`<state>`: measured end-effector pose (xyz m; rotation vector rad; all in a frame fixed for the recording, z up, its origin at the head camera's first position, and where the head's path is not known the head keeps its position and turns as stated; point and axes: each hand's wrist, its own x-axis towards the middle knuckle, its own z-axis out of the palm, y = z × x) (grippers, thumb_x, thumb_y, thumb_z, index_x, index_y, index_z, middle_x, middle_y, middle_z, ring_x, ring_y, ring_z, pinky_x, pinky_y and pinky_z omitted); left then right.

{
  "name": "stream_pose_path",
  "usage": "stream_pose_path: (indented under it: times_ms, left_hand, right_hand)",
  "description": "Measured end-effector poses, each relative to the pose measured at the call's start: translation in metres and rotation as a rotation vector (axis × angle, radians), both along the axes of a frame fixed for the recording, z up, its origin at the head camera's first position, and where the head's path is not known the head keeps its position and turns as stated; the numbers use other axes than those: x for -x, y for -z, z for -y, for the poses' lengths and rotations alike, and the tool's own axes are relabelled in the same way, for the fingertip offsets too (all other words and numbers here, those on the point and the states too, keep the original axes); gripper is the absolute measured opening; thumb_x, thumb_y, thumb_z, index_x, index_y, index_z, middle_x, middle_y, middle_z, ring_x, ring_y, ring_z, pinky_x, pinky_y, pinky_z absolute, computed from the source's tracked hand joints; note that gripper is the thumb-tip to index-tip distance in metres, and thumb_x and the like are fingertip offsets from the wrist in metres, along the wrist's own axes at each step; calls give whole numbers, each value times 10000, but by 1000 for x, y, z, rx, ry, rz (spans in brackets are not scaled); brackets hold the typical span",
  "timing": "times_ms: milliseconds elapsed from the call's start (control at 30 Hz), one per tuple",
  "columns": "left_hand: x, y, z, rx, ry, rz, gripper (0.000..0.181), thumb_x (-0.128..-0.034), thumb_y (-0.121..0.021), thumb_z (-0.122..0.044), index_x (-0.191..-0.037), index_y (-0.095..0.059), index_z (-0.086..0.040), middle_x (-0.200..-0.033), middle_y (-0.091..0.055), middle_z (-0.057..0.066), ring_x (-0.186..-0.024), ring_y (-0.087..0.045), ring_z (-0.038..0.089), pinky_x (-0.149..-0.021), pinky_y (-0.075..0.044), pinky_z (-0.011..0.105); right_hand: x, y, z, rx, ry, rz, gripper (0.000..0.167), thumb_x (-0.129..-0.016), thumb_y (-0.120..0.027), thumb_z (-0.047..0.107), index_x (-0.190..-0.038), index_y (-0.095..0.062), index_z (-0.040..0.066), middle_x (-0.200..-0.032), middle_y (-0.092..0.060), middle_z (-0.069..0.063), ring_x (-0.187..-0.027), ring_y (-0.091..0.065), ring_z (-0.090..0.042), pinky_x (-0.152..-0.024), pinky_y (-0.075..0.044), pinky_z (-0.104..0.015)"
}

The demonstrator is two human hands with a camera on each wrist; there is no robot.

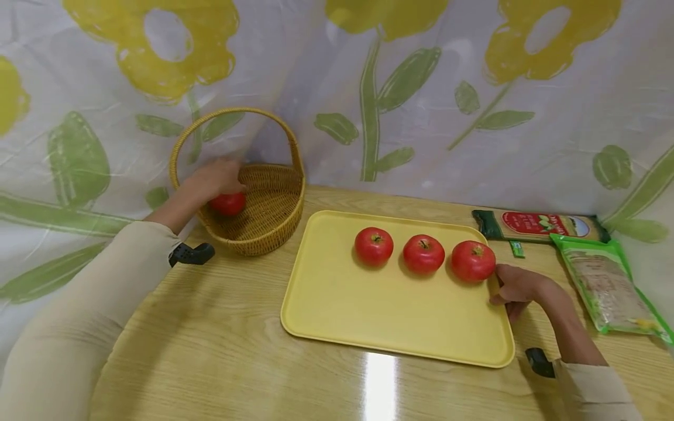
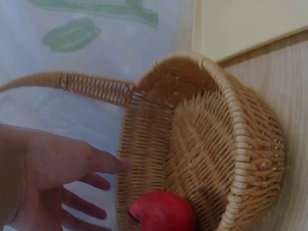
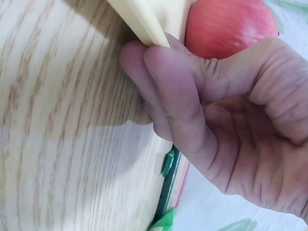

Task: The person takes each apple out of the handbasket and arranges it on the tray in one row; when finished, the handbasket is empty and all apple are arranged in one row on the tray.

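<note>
A red apple (image 2: pixel 162 211) lies in the wicker basket (image 1: pixel 268 238), at its left side. My left hand (image 1: pixel 218 176) is inside the basket beside this apple. In the left wrist view the left hand (image 2: pixel 62 178) has its fingers extended, with a gap between them and the apple. Three more apples, the left one (image 1: pixel 374 247), the middle one (image 1: pixel 423 254) and the right one (image 1: pixel 473 261), stand in a row on the yellow tray (image 1: pixel 389 316). My right hand (image 1: pixel 521 289) pinches the tray's right rim (image 3: pixel 139 19) between thumb and fingers, close to the right apple.
A noodle packet (image 1: pixel 542 227) lies behind the tray's right corner on the wooden table (image 1: pixel 221 351). A green-edged bag (image 1: pixel 605 286) lies to the right of my right hand. Flower-patterned cloth (image 1: pixel 295 70) hangs behind, close to the basket's arched handle (image 1: pixel 237 110).
</note>
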<state>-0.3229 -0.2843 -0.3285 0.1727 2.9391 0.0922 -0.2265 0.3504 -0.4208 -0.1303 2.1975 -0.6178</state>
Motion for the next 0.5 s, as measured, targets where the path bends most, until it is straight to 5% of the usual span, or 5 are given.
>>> stream_pose_path:
  times_ms: [133, 500]
  left_hand:
    - [11, 11, 6, 51, -37, 86, 412, -909, -704, -376, -995, -663, 25, -949, -628, 170, -839, -616, 308, -716, -534, 403]
    - [-6, 2, -4, 54, -98, 189, 490, -961, -644, -375, -1089, -667, 97, -984, -654, 214, -845, -620, 304, -765, -558, 434]
  right_hand:
    - [-1, 0, -1, -4, 2, 0, 500, -983, -672, 72, -1321, -381, -155, -952, -673, -173, -628, -723, -196, -634, -643, -361]
    - [-1, -1, 0, 59, 11, 17, 472, -992, -653, 48, -1312, -366, -148, -925, -710, -176, -623, -736, -217, -628, -646, -381]
